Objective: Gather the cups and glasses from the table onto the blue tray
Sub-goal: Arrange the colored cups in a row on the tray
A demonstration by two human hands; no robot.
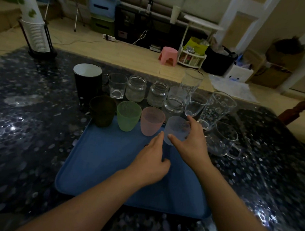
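My left hand [151, 160] rests loosely curled on the blue tray [101, 165], holding nothing. My right hand [188, 142] grips the pale frosted cup [177, 128] at the tray's far right corner, beside the pink cup [151, 121]. I judge I'm seating it; next comes releasing and reaching for the clear glasses [216, 109] on the counter [26, 128] beyond the tray.

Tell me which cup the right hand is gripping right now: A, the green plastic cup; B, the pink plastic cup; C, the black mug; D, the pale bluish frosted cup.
D: the right hand has its thumb and fingers curled round the pale bluish frosted cup at the blue tray's far edge.
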